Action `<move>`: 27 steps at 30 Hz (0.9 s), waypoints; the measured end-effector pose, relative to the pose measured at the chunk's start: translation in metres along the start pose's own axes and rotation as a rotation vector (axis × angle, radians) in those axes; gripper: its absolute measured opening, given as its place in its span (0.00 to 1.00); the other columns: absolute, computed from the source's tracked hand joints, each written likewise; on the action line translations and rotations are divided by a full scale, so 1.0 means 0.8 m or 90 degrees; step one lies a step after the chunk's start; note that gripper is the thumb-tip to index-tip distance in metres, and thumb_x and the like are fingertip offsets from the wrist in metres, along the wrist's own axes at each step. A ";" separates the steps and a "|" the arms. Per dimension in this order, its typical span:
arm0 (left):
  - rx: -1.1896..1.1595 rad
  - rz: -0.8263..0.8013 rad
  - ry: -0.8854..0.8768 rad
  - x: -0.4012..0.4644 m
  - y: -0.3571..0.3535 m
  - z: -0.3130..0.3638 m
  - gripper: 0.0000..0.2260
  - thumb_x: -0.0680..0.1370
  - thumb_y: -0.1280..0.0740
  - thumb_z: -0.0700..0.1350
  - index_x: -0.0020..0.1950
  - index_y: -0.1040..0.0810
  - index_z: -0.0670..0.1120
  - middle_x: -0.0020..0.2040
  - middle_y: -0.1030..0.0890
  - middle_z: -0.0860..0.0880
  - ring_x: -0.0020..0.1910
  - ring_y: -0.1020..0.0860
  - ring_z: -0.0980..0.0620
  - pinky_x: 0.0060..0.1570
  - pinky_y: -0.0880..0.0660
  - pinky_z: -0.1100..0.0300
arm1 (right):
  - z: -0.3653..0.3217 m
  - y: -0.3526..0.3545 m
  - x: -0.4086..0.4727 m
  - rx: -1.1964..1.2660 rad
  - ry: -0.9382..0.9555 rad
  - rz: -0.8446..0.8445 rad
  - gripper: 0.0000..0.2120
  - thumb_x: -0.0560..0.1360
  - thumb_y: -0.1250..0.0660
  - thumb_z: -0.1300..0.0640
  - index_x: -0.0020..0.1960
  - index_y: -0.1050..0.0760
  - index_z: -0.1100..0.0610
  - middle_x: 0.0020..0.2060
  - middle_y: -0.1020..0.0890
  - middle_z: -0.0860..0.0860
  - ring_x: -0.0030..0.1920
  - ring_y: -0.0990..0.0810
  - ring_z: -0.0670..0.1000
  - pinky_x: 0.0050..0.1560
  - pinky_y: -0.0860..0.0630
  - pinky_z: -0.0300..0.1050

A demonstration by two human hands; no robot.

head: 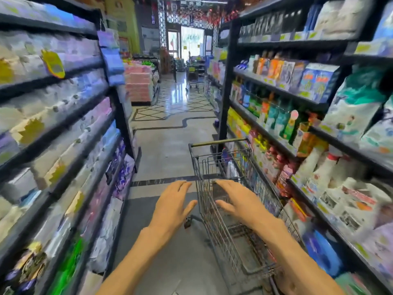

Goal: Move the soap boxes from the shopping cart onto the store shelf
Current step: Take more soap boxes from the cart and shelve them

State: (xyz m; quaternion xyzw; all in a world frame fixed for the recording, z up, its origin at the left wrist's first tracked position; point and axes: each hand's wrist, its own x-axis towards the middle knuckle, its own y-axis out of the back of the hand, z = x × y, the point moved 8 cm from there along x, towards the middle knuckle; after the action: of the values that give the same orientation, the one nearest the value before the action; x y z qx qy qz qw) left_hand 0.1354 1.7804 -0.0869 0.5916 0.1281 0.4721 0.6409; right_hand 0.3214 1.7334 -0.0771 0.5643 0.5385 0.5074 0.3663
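Left shelves (63, 116): black racks down the left side of the aisle, stocked with soft white and pastel packs; labels blurred, unreadable.

Floor (170, 137): pale glossy tile with dark inlay lines, running ahead to a bright doorway at the far end.

My left hand (172, 206): palm down, fingers spread and open, holding nothing. It hovers over the floor just left of the cart's side wall, not touching it as far as I can tell.

Cart (214, 211): wire basket, parked close against the right shelves, handle bar at the far end from me. A small dark item lies inside under my right hand; the soap boxes I cannot pick out for certain in the blur.

My right hand (236, 199): palm down, fingers extended and open, gripping nothing, held over the cart's basket near its left rim.

Right shelves (297, 96): black racks with boxes, bottles and bags in blue, green, orange and red; lower tiers hold white bottles and boxed goods just beside the cart.
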 end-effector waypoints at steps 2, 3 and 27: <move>-0.015 -0.025 -0.047 0.060 -0.031 -0.004 0.26 0.81 0.36 0.58 0.75 0.32 0.47 0.71 0.27 0.48 0.70 0.29 0.47 0.68 0.29 0.53 | 0.036 -0.001 0.035 -0.008 -0.039 0.014 0.31 0.80 0.36 0.44 0.78 0.41 0.50 0.74 0.32 0.48 0.70 0.29 0.50 0.68 0.29 0.47; -0.024 -0.032 -0.073 0.090 -0.047 -0.004 0.26 0.81 0.36 0.58 0.75 0.32 0.47 0.71 0.27 0.48 0.70 0.29 0.47 0.67 0.29 0.54 | 0.057 -0.001 0.050 -0.009 -0.065 0.024 0.31 0.80 0.36 0.44 0.78 0.41 0.50 0.74 0.32 0.47 0.71 0.30 0.49 0.68 0.30 0.47; -0.122 -0.541 -0.530 0.363 -0.568 0.200 0.22 0.81 0.36 0.53 0.72 0.31 0.44 0.65 0.26 0.44 0.64 0.27 0.41 0.59 0.29 0.52 | 0.449 -0.142 -0.050 0.128 -0.773 0.087 0.28 0.78 0.31 0.49 0.75 0.33 0.55 0.66 0.23 0.54 0.65 0.23 0.57 0.64 0.31 0.47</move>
State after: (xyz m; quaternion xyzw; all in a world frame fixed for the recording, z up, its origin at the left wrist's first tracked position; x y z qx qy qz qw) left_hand 0.6086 1.9641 -0.3289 0.5636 0.0484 -0.0872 0.8200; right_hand 0.6455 1.7589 -0.2715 0.8173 0.2418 0.0650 0.5190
